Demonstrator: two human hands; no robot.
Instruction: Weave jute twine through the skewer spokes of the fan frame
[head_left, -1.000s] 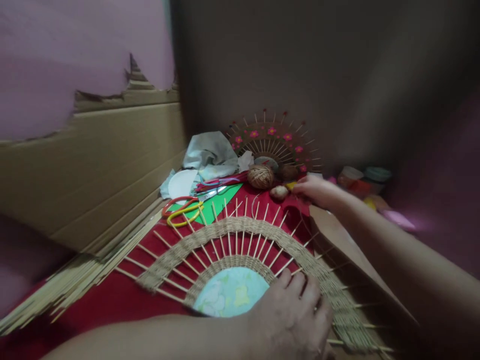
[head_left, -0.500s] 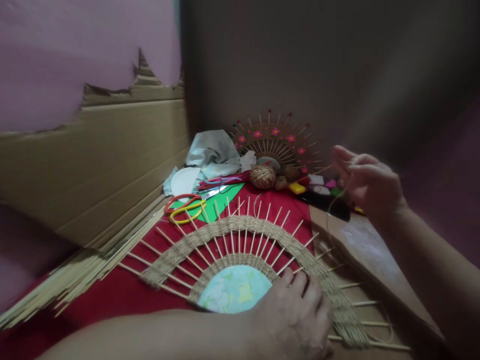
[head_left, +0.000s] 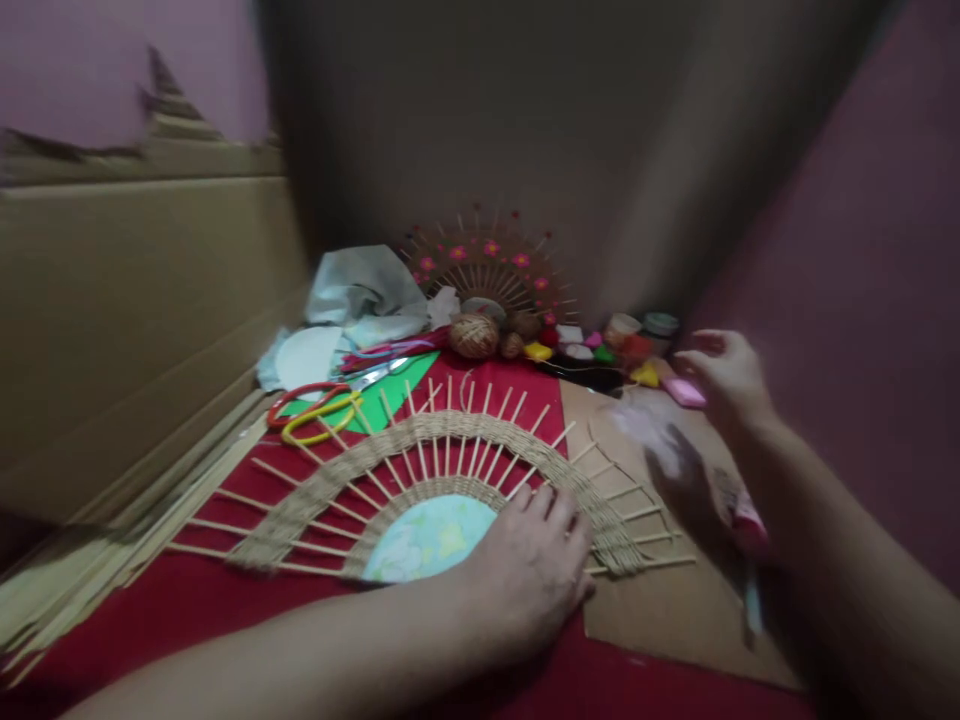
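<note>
A half-round woven fan (head_left: 442,428), made of thin sticks with two bands of twisted cord, lies in front of me. Pale green patterned material (head_left: 431,535) fills its centre. My left hand (head_left: 536,560) presses on the fan's right half, its bent fingers over the sticks and the thumb side hidden. Near the right end, a thin cord (head_left: 619,465) loops past the stick tips. Raised to the right of the fan, my right hand (head_left: 727,375) has thumb and forefinger brought close together; whatever is between them is too blurred to make out.
Red cloth (head_left: 247,640) and brown card (head_left: 667,610) lie beneath. Scissors (head_left: 322,412), a twine ball (head_left: 474,335), small jars (head_left: 660,325) and a flowered fan (head_left: 491,262) stand behind. Thin sticks (head_left: 142,510) lie along the cardboard wall (head_left: 150,330) at left.
My view has turned right, so the background has slid left. The woven fan's right end has swung upward under my left hand. The cord stretched from my right hand no longer shows there.
</note>
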